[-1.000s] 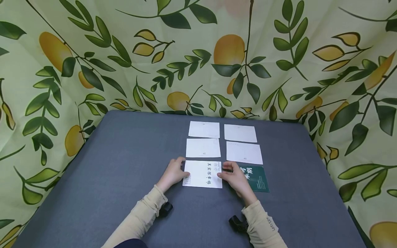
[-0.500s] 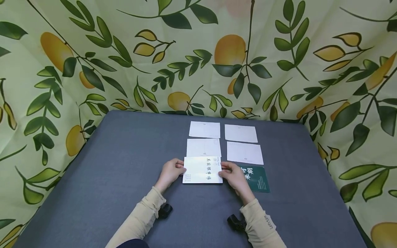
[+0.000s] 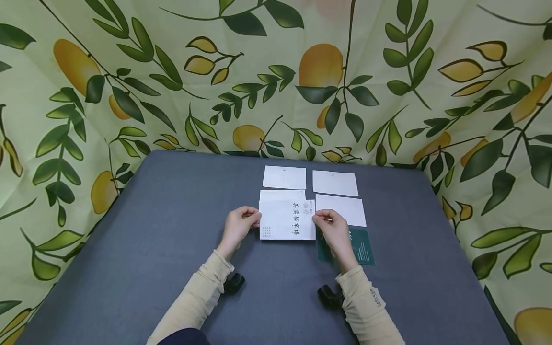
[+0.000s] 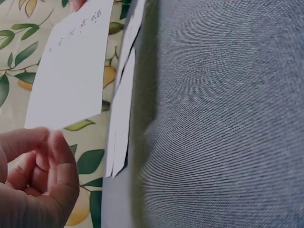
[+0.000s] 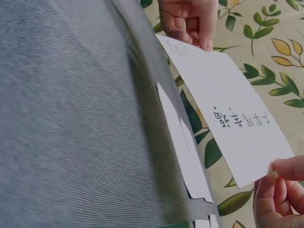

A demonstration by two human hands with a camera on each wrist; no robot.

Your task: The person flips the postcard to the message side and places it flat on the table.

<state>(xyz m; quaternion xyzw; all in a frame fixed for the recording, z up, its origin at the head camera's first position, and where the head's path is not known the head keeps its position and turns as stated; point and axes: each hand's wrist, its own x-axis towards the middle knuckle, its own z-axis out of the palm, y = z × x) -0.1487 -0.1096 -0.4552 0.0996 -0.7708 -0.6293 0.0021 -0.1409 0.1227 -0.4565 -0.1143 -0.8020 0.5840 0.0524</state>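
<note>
A white postcard [image 3: 279, 219] with a column of dark handwritten-style characters is held up off the table, as both wrist views show. My left hand [image 3: 238, 227] pinches its left edge between thumb and finger; the left wrist view shows those fingertips [image 4: 56, 135] meeting at the card's edge. On the opposite side my right hand [image 3: 337, 234] pinches the right edge, its thumb [image 5: 287, 168] lying on the printed face. Under the right hand is a green card [image 3: 363, 245] with white print, partly hidden. Behind the held postcard lies a white card [image 3: 280, 194], mostly covered from the head view.
More white cards lie face up in two columns: one at the back left [image 3: 284, 178], a back right card [image 3: 335, 183] and a middle right card [image 3: 345, 209]. The grey cloth-covered table [image 3: 185, 201] ends at a leaf-and-fruit patterned curtain [image 3: 258, 105].
Both hands have lifted the white postcard from the table and moved it away from the body and slightly right. It now overlaps the white card behind it in the head view.
</note>
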